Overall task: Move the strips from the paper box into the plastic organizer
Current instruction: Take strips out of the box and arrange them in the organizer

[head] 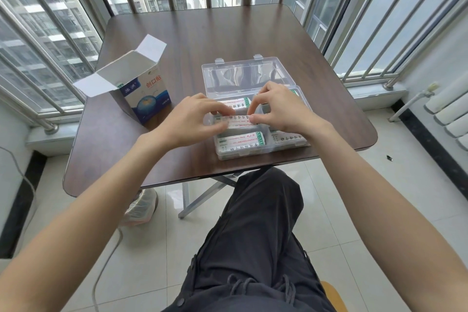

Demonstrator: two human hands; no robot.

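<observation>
Left of the hands stood the opened paper box [141, 88]. The left hand [192, 119] and right hand [281, 109] pinched a bundle of strips [238, 119] by its ends over the plastic organizer [255, 132], probably its middle compartment. Light, floppy, slippery; end grips suited it.

Dark wooden table [202, 33], white radiator [448, 109]

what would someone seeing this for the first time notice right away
Both hands meet mid-table over the clear plastic organizer: the left hand and right hand pinch one stack of strips at its ends, over a middle compartment. To the left stands the paper box, upright with its top flaps open. Other compartments already hold strips, and the organizer's lid lies open behind.
</observation>
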